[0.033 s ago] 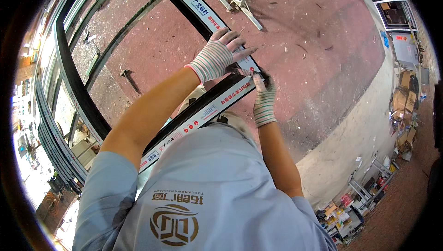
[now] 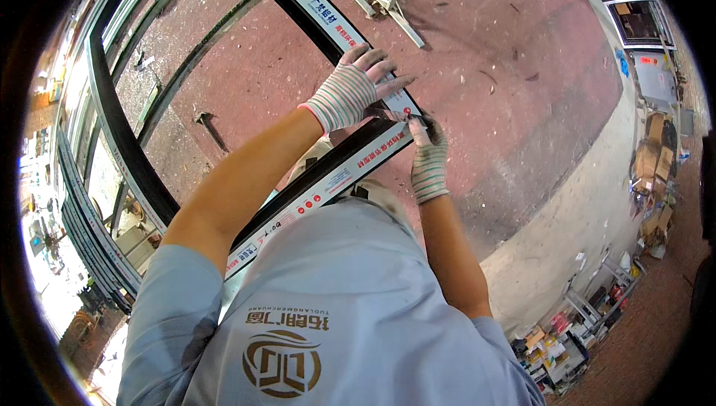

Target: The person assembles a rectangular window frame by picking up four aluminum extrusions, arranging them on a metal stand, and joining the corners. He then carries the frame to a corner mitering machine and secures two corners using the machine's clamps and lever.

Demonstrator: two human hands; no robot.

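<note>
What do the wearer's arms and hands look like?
The left hand and right hand wear pale gloves with thin green stripes; the left cuff has a pinkish-red edge. The fingers show dark smudges. Sleeves are light grey-blue and short, leaving the forearms bare.

Big red floor (image 2: pixel 514 130), dusty, with little dark scraps (image 2: pixel 531 76) here and there. Beside it, a long pale strip (image 2: pixel 559 193). At the right edge, brown boxes (image 2: pixel 650 160) in a messy heap, and higher up, a white-edged window (image 2: pixel 639 24). Bright glare (image 2: pixel 112 365) at the lower left.
</note>
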